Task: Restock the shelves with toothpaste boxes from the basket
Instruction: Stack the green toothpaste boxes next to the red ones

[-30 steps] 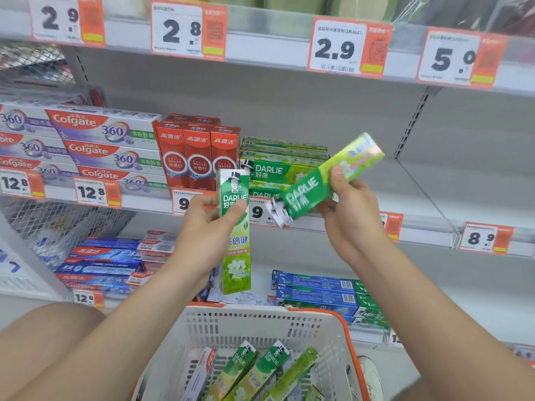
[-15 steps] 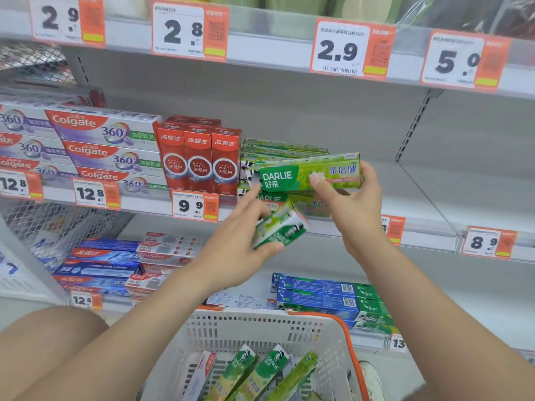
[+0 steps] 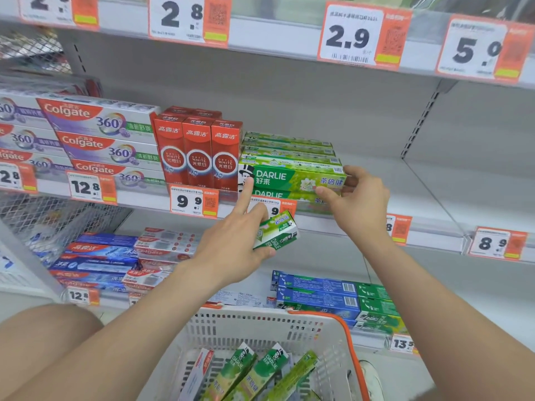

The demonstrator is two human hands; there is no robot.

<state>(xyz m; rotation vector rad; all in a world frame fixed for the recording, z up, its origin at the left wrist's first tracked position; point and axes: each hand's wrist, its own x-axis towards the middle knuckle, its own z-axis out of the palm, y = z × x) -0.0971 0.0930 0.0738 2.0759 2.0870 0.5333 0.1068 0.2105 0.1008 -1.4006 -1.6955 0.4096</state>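
A green Darlie toothpaste box (image 3: 292,179) lies flat on top of the green Darlie stack on the middle shelf (image 3: 419,224). My right hand (image 3: 357,202) grips its right end with thumb below and fingers behind. My left hand (image 3: 241,241) holds a second green Darlie box (image 3: 276,231) end-on below the shelf edge, while its forefinger touches the left end of the shelved box. The white basket (image 3: 260,325) with an orange rim sits low in front of me, holding several green Darlie boxes (image 3: 260,371) and one white-and-red box (image 3: 198,371).
Red Optic White boxes (image 3: 198,154) stand directly left of the Darlie stack, Colgate 360 boxes (image 3: 98,134) farther left. The middle shelf right of the stack is bare. Blue and green boxes (image 3: 327,296) lie on the lower shelf. Price tags line the shelf edges. A wire mesh rack (image 3: 43,221) stands at left.
My right hand has set its green box flat onto the Darlie stack and pushed it in. My left hand has risen, forefinger now on the box's left end.
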